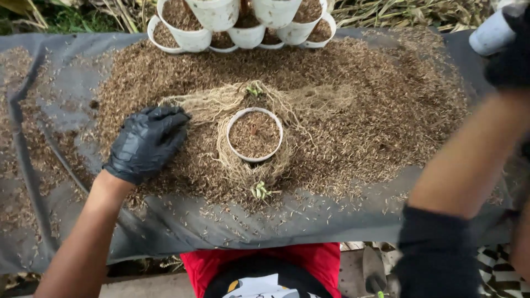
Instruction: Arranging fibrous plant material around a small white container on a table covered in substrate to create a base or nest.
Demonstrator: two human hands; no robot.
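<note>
A wide grey plastic sheet (165, 226) covers the work surface, and most of its middle is buried under a broad heap of brown, husk-like potting mix (359, 110). At the far edge stands a cluster of white plastic pots (187, 38), all those whose tops I can see already filled with the same brown mix, so that part of the work looks done. One more small white round pot (254, 134) sits alone in the centre of the heap, filled nearly to the rim, with two pale, stringy-rooted seedlings (259, 190) lying outside it, their tangled roots curled around its wall and tiny green shoots showing at the near and far sides; to my eye they are not yet planted. The left hand (146, 143), in a black glove, lies palm down and spread on the mix just left of that pot, gripping nothing. The right hand (510, 52), also black-gloved, is raised at the upper right edge, its fingers closed around a pale grey cylindrical object (491, 34) that is cut off by the frame.
</note>
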